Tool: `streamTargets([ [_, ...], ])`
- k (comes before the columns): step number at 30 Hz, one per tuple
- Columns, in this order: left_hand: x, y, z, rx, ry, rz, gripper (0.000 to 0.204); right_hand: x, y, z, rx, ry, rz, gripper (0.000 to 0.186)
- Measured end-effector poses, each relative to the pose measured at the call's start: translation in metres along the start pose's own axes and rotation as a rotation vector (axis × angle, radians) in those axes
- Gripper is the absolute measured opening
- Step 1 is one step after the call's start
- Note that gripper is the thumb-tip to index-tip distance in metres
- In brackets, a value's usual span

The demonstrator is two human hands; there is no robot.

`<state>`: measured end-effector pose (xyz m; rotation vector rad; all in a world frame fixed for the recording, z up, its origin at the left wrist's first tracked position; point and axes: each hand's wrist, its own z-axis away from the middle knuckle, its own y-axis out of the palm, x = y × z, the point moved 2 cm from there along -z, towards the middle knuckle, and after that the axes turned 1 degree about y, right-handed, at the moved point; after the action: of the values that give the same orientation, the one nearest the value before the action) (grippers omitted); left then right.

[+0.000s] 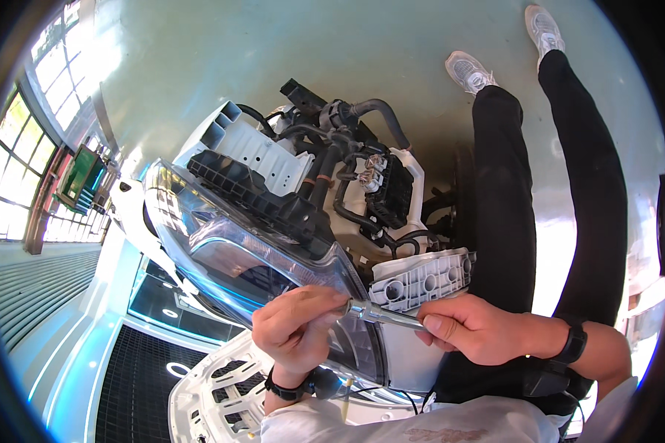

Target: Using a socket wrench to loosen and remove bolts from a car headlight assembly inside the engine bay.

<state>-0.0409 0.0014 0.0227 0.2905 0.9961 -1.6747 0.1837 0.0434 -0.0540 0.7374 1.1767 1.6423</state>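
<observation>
A shiny metal ratchet wrench (pixel 391 316) lies almost level between my hands, with a socket-like end on its left. My left hand (pixel 297 325) is closed, its thumb and fingers pinching that end. Around the handle my right hand (pixel 480 328) is closed, its thumb along the top. Right behind the tool are a car headlight (pixel 255 255) with a clear lens and a pale ribbed bracket (pixel 421 280) with round holes. The tool touches neither as far as I can see.
Beyond the headlight lies an exposed engine bay with black hoses (pixel 380 111), a black box with connectors (pixel 391 192) and a white metal beam (pixel 262 159). A white perforated panel (pixel 214 391) sits at lower left. My legs in black trousers (pixel 502 192) stand at the right.
</observation>
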Motion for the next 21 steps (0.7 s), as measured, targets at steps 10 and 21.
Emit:
streamTargets([
  [10, -0.002, 0.005, -0.01, 0.242, -0.209, -0.066, 0.024, -0.009, -0.008, 0.006, -0.106, 0.088, 0.023, 0.036],
  [21, -0.001, 0.016, -0.024, 0.59, -0.004, -0.644, 0.029, -0.025, 0.018, -0.015, -0.422, -0.228, 0.912, 0.012],
])
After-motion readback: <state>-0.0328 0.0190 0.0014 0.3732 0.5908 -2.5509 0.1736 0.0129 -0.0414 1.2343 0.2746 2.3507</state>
